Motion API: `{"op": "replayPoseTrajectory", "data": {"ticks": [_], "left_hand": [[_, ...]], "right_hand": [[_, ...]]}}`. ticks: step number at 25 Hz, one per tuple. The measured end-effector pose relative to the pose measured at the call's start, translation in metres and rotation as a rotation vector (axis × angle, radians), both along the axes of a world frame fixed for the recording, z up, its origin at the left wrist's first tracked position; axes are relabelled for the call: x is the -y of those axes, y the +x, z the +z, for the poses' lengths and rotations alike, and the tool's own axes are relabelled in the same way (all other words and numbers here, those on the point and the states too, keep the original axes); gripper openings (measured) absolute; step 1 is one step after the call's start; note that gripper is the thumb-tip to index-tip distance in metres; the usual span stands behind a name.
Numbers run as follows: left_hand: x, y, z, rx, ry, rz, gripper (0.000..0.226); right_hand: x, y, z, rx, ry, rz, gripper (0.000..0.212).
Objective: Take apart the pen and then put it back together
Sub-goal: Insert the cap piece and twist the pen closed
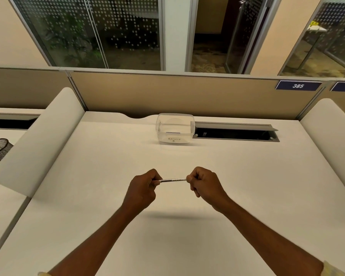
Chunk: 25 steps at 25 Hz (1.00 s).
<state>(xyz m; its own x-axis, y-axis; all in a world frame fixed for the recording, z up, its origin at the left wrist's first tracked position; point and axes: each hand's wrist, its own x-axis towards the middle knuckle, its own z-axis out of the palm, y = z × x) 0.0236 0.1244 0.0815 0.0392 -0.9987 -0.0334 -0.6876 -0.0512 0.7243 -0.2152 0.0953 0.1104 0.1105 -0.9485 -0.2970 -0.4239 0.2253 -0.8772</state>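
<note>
Pen, slim, white, level, ends gripped by both hands.

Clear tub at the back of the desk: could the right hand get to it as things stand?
Probably not yet. The path over the desk to the tub looks free, but the right hand is closed on one end of the pen.

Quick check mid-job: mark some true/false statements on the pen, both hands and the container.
1. Both hands hold the pen by its ends. True: left hand, right hand.
2. The pen lies flat on the desk. False: it is held above it.
3. The clear container sits beyond the hands. True.
4. The pen is inside the container. False: it is between the hands.
5. The right hand is open. False: its grip is closed on the pen.
</note>
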Motion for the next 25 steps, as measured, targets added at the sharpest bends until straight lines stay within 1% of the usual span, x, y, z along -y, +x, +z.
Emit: {"op": "replayPoseTrajectory", "data": {"ticks": [4, 6, 8, 10, 12, 14, 15, 17, 20, 23, 25], "left_hand": [[-0.002, 0.0, -0.001, 0.006, -0.021, 0.001, 0.028], [-0.002, -0.002, 0.004, 0.012, -0.038, 0.002, 0.028], [0.002, -0.002, 0.006, 0.037, -0.062, -0.001, 0.027], [0.004, -0.004, 0.008, 0.048, -0.074, -0.012, 0.026], [0.005, -0.002, 0.008, 0.04, -0.068, -0.01, 0.026], [0.006, 0.002, 0.006, 0.023, -0.056, -0.002, 0.027], [0.006, 0.002, 0.006, 0.019, -0.05, 0.002, 0.026], [0.007, 0.004, 0.007, 0.019, -0.048, 0.003, 0.026], [0.008, 0.004, 0.005, 0.023, -0.041, -0.01, 0.026], [0.006, -0.001, 0.005, 0.012, -0.045, -0.016, 0.026], [0.006, -0.005, 0.008, 0.012, -0.051, -0.005, 0.025]], "right_hand": [[0.004, 0.007, 0.002, -0.022, 0.038, -0.037, 0.026], [0.005, 0.008, 0.005, -0.014, 0.069, -0.051, 0.034], [0.006, 0.01, 0.007, 0.053, 0.132, -0.1, 0.042], [0.006, 0.01, 0.009, 0.177, 0.215, -0.144, 0.042], [0.007, 0.008, 0.009, 0.218, 0.242, -0.096, 0.043], [0.007, 0.001, 0.007, 0.179, 0.2, -0.001, 0.041], [0.007, -0.002, 0.005, 0.156, 0.159, 0.034, 0.036], [0.006, -0.008, 0.001, 0.106, 0.025, 0.074, 0.024], [0.007, -0.011, -0.003, 0.01, -0.169, 0.097, 0.015], [0.007, -0.009, -0.012, -0.176, -0.281, 0.156, 0.02], [0.007, -0.006, -0.017, -0.212, -0.278, 0.137, 0.028]]}}
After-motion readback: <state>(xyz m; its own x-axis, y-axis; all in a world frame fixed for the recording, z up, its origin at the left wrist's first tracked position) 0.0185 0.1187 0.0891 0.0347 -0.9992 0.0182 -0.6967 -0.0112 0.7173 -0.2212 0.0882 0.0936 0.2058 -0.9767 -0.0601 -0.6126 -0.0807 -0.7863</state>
